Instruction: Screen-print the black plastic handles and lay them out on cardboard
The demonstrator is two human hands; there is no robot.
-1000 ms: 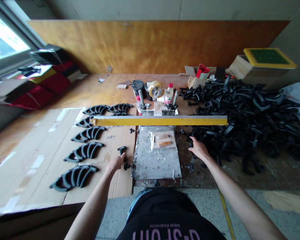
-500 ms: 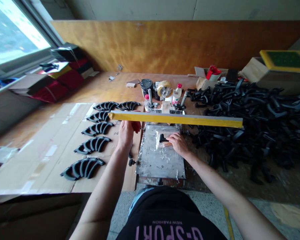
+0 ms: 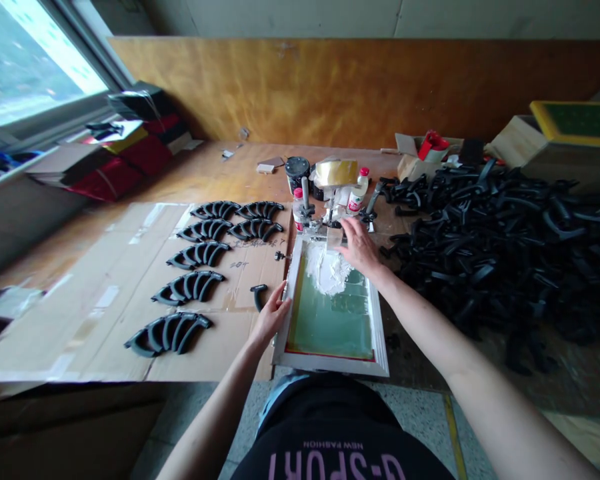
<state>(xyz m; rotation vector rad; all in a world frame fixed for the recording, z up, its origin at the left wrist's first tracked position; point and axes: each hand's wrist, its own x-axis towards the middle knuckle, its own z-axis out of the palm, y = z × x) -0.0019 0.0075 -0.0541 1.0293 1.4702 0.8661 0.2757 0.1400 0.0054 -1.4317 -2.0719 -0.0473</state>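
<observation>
A green mesh screen (image 3: 330,323) in a pale frame lies flat in front of me, with white paste (image 3: 325,272) spread over its far half. My left hand (image 3: 274,313) rests at the frame's left edge, its fingers apart. At the far end my right hand (image 3: 359,245) reaches to a small pale block (image 3: 335,238), thumb and fingers around its right side; whether it grips the block is hard to tell. A single black curved part (image 3: 259,297) lies on the cardboard just left of the frame.
Black curved parts (image 3: 169,333) stand in fanned groups on cardboard (image 3: 95,267) at left. A large heap of black parts (image 3: 485,247) fills the right. Red-capped bottles (image 3: 357,193), a black tub (image 3: 297,172) and upright metal posts (image 3: 305,193) stand behind the frame.
The framed screen has come down from its raised, edge-on position and covers the metal plate. My left hand moved down to its left side; my right hand left the black part and moved to the far end.
</observation>
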